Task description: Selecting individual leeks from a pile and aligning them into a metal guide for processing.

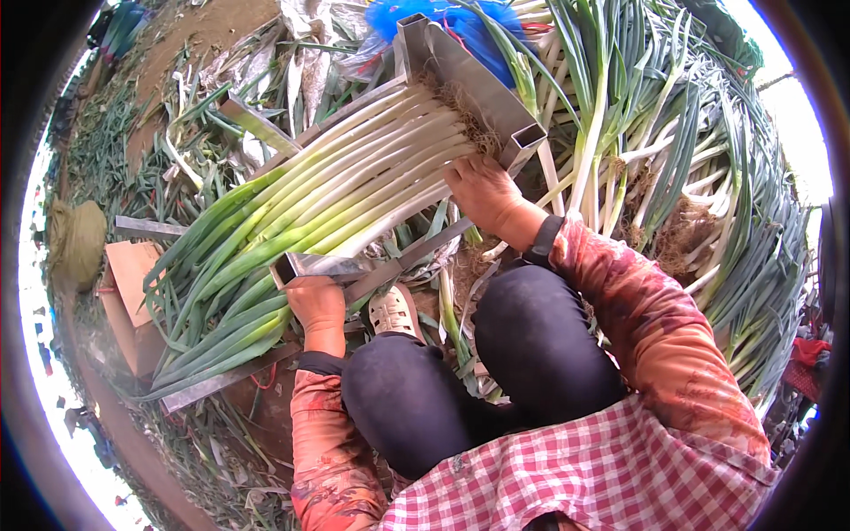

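Note:
A row of long green onions [354,177] lies side by side in a metal frame [478,75]. Their roots [469,115] sit against its far-right end plate, and their green leaves [221,274] spread toward the near left. At the root end, my right hand [485,193] has its fingers closed around the white base of the nearest onion. My left hand [317,308] is by the frame's near upright [319,267], below the leaf part. That upright and the onions hide its fingers, so its grip is not visible.
A large heap of green onions [699,168] lies on the right. Behind the frame is a blue plastic bag [443,26]. A cardboard box [133,301] stands past the leaf tips. Loose leaves and scraps cover the ground; my knees [540,327] are close to the frame.

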{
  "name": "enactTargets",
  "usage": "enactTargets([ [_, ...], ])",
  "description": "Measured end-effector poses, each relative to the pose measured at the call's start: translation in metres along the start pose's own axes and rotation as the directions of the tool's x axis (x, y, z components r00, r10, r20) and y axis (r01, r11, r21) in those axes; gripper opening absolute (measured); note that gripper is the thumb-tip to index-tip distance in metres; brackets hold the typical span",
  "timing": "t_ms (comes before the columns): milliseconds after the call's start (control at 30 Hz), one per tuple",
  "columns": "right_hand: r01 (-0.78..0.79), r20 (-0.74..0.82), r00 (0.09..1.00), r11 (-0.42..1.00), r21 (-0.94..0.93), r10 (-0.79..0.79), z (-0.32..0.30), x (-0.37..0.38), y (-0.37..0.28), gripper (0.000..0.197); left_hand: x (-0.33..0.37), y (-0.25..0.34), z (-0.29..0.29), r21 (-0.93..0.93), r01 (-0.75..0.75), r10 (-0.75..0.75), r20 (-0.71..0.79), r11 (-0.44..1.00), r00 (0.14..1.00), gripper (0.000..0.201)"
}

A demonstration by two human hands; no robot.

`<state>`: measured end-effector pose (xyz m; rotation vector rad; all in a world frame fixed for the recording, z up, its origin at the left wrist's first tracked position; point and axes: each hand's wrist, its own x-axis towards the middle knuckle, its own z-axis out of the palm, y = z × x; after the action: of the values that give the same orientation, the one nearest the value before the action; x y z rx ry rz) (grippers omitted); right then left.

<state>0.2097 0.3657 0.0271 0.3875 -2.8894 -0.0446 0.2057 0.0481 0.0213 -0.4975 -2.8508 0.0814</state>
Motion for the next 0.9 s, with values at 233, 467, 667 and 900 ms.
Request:
enactTargets([
  [233,-0.036,-0.046,0.998,0.995,0.097,0.04,-0.001,-0.001,0.001,0.013,-0.002,0.009,-0.019,-0.157,-0.031,0.036,0.034,0.987,0.999,0.009],
  [467,-0.022,0.015,1.0,0.998,0.058,0.021,0.003,0.003,-0.004,0.013,-0.011,-0.009,-0.019,-0.295,0.061,0.025,0.279,0.954,0.96,0.023],
  [667,-0.034,0.051,0.998,0.999,-0.02,0.035,0.006,0.007,-0.008,0.014,-0.028,0.015,-0.009,-0.067,0.036,-0.025,0.155,0.997,0.988,0.027],
  [900,-0.008,0.093,0.996,0.998,-0.065,0.014,0.007,0.003,-0.007,0.016,-0.026,0.021,-0.009,-0.158,0.088,-0.063,0.157,0.984,0.986,0.027],
])
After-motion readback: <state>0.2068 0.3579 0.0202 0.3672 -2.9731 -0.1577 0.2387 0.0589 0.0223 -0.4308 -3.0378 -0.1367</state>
